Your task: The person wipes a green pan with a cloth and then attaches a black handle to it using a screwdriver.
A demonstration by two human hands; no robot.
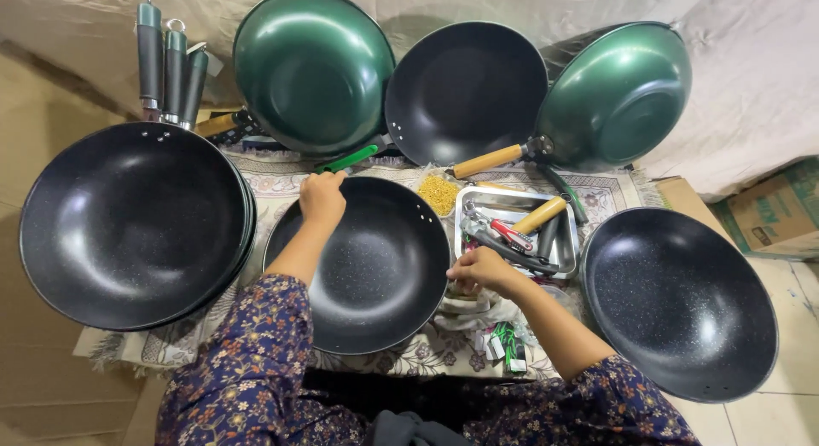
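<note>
Head camera looks down, and we see our left hand (322, 197) curled shut on the far rim of the black wok (367, 263) in the middle, close to the green handle (348, 159) lying just past it. We think this grip keeps the wok from sliding. Our right hand (479, 267) rests at the wok's right edge, beside the metal tray (465, 209); its fingers are bent, but we cannot tell if they pinch something small. The tray holds pliers with red grips (510, 234) and a wooden handle (539, 215), close enough to reach. A stack of black woks (136, 224) sits to the left, one more black wok (680, 303) to the right, and green woks (311, 69) lean on the cloth behind.
</note>
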